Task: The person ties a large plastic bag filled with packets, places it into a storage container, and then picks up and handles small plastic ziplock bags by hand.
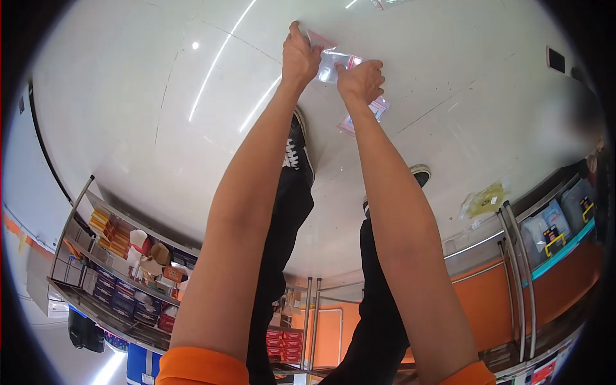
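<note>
My left hand (pixel 301 58) and my right hand (pixel 362 81) are stretched out over the pale floor. Between them is a clear plastic zip bag (pixel 329 67) with pink strips along its edges. The fingers of my left hand are closed on the bag's left side. On the other side, my right hand pinches it near a pink strip. Beneath my right wrist is a pink-edged packet (pixel 378 110) with some blue on it, partly covered by the wrist. What is inside the clear bag cannot be made out.
A crumpled yellowish plastic bag (pixel 489 199) lies on the floor at right. A dark phone (pixel 556 60) is near a blurred person at the right edge. Metal shelves (pixel 115 289) with boxes stand lower left. My black shoe (pixel 292 151) is below my left hand.
</note>
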Motion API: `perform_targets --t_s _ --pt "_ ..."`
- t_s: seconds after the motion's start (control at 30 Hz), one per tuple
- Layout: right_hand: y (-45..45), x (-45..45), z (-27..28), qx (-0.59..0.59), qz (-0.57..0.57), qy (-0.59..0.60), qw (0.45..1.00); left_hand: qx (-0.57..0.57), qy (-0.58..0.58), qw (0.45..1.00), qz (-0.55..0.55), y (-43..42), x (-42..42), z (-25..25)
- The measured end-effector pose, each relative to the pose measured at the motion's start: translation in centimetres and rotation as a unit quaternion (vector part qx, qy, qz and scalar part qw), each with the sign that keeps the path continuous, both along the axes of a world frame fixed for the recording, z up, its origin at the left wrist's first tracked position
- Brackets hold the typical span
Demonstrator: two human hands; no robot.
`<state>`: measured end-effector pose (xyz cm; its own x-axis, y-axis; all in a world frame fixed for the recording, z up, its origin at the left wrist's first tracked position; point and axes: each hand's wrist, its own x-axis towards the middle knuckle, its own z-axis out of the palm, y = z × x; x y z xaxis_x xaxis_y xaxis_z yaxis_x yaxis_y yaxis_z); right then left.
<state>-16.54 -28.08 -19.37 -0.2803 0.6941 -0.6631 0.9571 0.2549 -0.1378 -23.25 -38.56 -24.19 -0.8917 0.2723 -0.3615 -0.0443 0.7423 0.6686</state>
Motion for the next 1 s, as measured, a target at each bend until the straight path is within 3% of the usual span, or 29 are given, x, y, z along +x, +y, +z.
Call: perform_targets --t_s 0.17,0.27,0.37,0.57,0.67,0.77,0.87,1.0 --pt "1.5 1.0 -1.3 -0.117 -0.063 0.132 0.982 0.084 -0.11 0.99 -0.028 -0.2 -0.3 4.1" --pt "1.9 1.6 -1.8 -0.134 -0.003 0.142 0.981 0.094 -0.132 0.983 -0.084 -0.8 -0.4 4.6" --pt "2.0 2.1 -2.2 -0.101 0.031 0.164 0.981 0.042 -0.073 0.989 -0.124 -1.4 -0.4 3.8" --pt "3.2 2.5 -1.4 -0.125 0.033 0.208 0.969 -0.045 0.21 0.965 -0.15 -0.2 -0.2 3.0" --pt "3.2 2.2 -1.4 -0.131 0.031 0.209 0.969 -0.075 0.181 0.971 -0.136 0.5 -0.5 2.1" --pt "2.8 2.1 -1.0 -0.177 -0.025 0.202 0.963 -0.026 0.081 0.989 -0.125 0.7 -0.5 1.2" --pt "1.3 2.6 -1.3 -0.104 -0.039 0.283 0.953 0.066 0.074 0.988 -0.119 0.6 0.7 0.4" --pt "0.1 2.7 -1.9 -0.119 -0.044 0.292 0.948 -0.001 0.089 0.985 -0.147 0.2 1.7 1.4"
